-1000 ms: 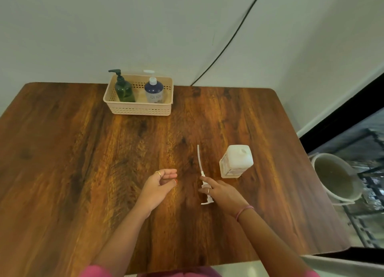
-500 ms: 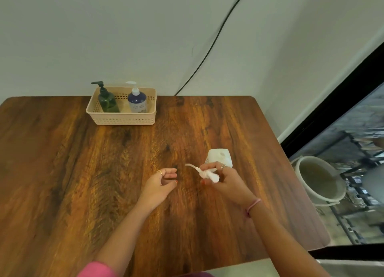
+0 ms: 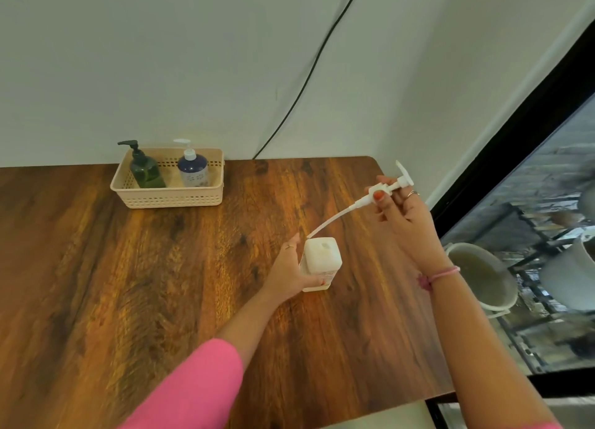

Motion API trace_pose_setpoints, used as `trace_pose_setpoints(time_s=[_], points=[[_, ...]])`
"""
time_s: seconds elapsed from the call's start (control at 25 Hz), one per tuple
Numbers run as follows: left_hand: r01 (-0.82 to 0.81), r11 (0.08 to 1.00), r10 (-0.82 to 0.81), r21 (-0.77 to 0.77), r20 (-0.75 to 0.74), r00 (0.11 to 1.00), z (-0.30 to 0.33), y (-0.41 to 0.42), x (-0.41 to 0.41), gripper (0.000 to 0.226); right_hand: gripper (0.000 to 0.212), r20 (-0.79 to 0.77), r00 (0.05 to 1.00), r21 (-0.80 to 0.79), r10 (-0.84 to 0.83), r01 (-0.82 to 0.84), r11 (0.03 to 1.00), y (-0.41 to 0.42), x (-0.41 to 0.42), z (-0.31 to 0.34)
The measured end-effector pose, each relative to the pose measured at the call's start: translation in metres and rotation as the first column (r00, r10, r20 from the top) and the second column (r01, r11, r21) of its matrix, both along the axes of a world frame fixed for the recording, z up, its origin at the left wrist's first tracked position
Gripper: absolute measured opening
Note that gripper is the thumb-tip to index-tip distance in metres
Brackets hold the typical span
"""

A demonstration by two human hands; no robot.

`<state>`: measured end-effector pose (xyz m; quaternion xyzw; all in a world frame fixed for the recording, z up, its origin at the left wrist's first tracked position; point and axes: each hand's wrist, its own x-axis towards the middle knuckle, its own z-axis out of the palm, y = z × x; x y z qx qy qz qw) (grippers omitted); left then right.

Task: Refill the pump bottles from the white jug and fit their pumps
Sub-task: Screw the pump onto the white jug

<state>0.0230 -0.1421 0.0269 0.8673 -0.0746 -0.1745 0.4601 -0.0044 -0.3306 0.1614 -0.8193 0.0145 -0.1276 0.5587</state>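
Note:
A square white bottle [image 3: 322,258] stands upright on the wooden table [image 3: 161,283] with its round mouth uncovered. My left hand [image 3: 289,272] grips its left side. My right hand [image 3: 407,222] holds a white pump [image 3: 388,188] up in the air by its collar, right of the bottle. The pump's long dip tube [image 3: 335,219] slants down to the left, its tip just above the bottle's top left corner. At the back left a beige basket [image 3: 170,198] holds a dark green pump bottle [image 3: 146,171] and a blue pump bottle [image 3: 193,167], both with pumps on.
The table's right edge runs close to my right arm. Beyond it, on the floor, stands a white bucket [image 3: 483,277] of murky liquid beside a dark metal rack [image 3: 547,299]. A black cable [image 3: 309,71] hangs down the wall behind the table.
My right hand has lifted the pump from the table and raised it up to the right. My left hand has moved from open on the table to gripping the white bottle.

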Motion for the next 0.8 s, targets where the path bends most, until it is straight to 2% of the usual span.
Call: trace_pose_setpoints(time_s=[0.08,0.16,0.28,0.48,0.68,0.8], points=[[0.046,0.999,-0.047,-0.015,-0.025,0.999,-0.002,-0.011,0.008,0.111,0.022,-0.009,1.0,-0.014,-0.008,0.008,1.0,-0.002,0.002,0.005],[0.079,0.997,-0.079,-0.01,-0.019,0.997,-0.007,-0.017,0.012,0.103,0.021,-0.01,1.0,-0.04,-0.021,0.021,0.999,-0.004,0.004,0.01],[0.019,1.0,-0.019,-0.016,0.004,1.0,-0.011,-0.017,0.015,0.084,0.021,0.002,0.999,-0.06,-0.04,0.04,0.997,-0.005,0.006,0.016],[-0.08,0.988,0.084,-0.131,0.026,0.996,-0.004,0.006,0.018,0.079,0.022,0.07,0.996,-0.086,-0.055,0.061,0.994,0.005,0.011,0.033],[-0.076,0.986,0.088,-0.146,0.079,0.993,0.021,0.043,0.017,0.075,0.028,0.142,0.99,-0.18,0.016,0.01,0.984,0.031,0.025,0.048],[-0.111,0.973,0.123,-0.201,0.051,0.991,0.035,0.069,0.016,0.077,0.034,0.148,0.985,-0.205,0.087,-0.055,0.977,0.049,0.03,0.058]])
